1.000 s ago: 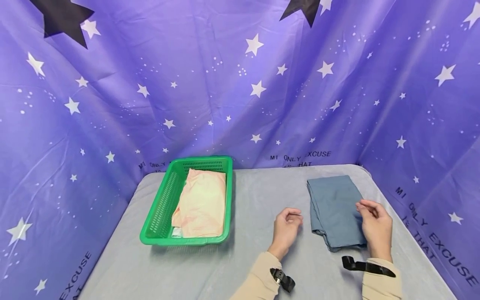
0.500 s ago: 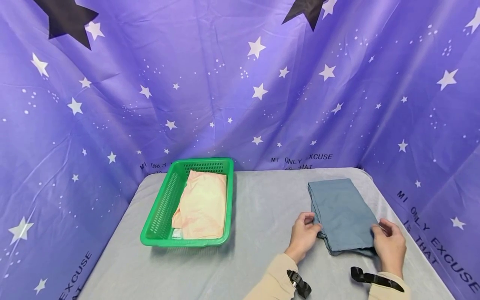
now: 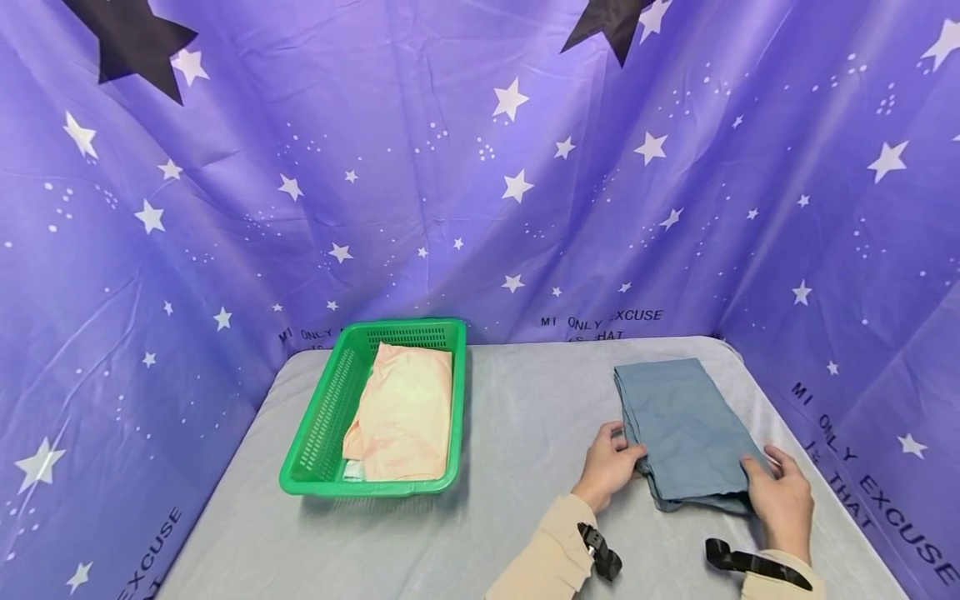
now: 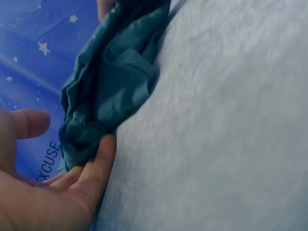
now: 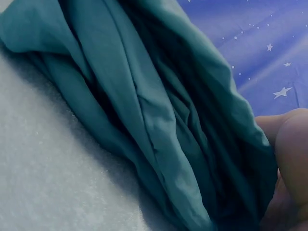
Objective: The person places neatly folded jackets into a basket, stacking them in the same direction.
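A folded blue-grey cloth (image 3: 682,429) lies at the right of the table, its layers stacked and loose along the near edge. At its left near corner is my left hand (image 3: 609,467). In the left wrist view its fingers (image 4: 98,166) reach under the cloth (image 4: 122,82) while the thumb stands apart from it. My right hand (image 3: 782,500) holds the right near corner, thumb over the top edge. Seen from the right wrist, several drooping layers of cloth (image 5: 159,120) hide most of that hand (image 5: 293,149).
On the left of the grey-covered table (image 3: 525,433) stands a green perforated basket (image 3: 315,417). A folded peach cloth (image 3: 408,408) lies in it, with a bit of pale fabric (image 3: 353,470) under its near end. Purple star-printed curtains (image 3: 420,167) rise around the table.
My left hand has moved right to the cloth's left edge. The right hand has come back toward me and right, to its near corner. The basket has stayed put.
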{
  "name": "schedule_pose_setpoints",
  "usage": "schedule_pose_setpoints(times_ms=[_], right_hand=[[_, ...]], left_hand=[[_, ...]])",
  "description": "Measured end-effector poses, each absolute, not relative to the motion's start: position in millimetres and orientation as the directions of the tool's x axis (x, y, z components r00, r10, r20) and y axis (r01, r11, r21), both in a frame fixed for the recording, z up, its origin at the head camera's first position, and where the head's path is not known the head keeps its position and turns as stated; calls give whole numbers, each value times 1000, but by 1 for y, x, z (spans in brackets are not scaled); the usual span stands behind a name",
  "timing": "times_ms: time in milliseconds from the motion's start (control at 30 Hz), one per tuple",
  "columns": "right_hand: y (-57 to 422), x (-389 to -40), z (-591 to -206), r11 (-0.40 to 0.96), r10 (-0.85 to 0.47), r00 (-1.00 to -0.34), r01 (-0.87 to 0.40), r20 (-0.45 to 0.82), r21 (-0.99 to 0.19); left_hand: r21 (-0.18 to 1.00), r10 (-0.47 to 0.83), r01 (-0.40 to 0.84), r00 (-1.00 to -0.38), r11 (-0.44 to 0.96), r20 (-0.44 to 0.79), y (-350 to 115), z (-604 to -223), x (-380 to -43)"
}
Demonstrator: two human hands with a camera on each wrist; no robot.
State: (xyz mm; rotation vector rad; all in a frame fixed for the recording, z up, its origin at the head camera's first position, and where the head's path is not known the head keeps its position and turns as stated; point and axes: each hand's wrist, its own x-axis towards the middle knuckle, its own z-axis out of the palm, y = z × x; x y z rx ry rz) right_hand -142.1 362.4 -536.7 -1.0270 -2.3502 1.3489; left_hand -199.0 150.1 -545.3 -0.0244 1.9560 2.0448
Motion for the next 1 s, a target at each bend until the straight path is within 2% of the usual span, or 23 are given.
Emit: schedule_pose_setpoints(times_ms=[367,667,1000], right_hand=[[359,-146,-540,254,605,-765,450,-222,-856],[361,-142,-540,332,469,-838,460,-279,-823],[352,-145,-542,347,394,-869,442,-299,-827]], left_hand=[[958,253,-281,-932,-59,-258,142,-555,-210],[966,233,-259,-939,-2,-252,143,-556,-215],[958,281,-271,-930,-89,-237,140,-564,-219]])
